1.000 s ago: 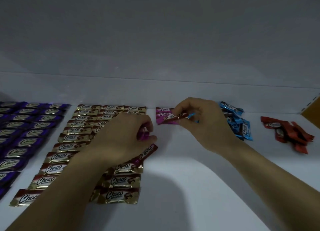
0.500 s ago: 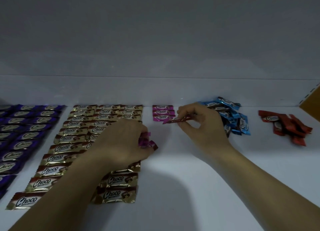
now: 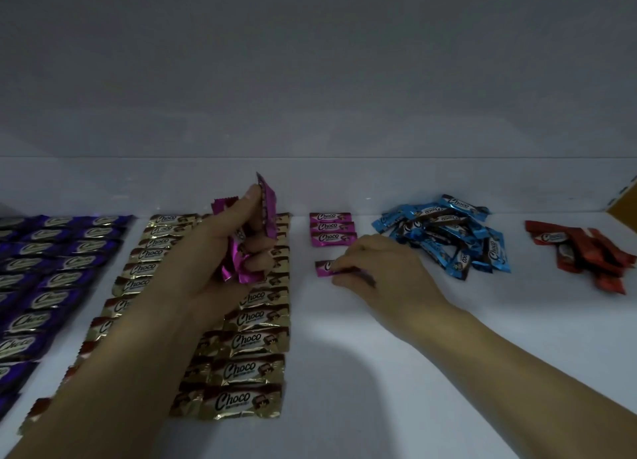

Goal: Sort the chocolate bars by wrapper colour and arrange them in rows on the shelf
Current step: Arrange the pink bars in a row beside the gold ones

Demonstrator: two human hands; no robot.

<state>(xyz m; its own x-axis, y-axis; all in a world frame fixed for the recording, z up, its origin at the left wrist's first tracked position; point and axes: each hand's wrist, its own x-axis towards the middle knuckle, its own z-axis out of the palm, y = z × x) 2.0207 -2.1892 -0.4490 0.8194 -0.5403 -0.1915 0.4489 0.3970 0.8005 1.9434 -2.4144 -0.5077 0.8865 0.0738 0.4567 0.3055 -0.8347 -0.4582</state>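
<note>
A person's right hand (image 3: 386, 269) pinches a single pink bar (image 3: 324, 268) by its right end, low over the white shelf (image 3: 379, 382). The bar sits just short of a column of three pink bars (image 3: 332, 228) already laid down. Its long axis runs left to right, parallel to theirs, with a strip of bare shelf between it and the nearest one. Closing the row would likely mean nudging it away from the body, towards the back wall. Fingers cover much of the bar, so whether it lies flat or hangs slightly raised is hard to tell.

The left hand (image 3: 220, 251) is farther from that spot, lifted above the gold rows (image 3: 248, 341) and clutching a bunch of spare pink bars (image 3: 267, 203). Purple rows (image 3: 51, 269) lie at far left. A blue pile (image 3: 444, 234) and a red pile (image 3: 582, 251) wait unsorted at right.
</note>
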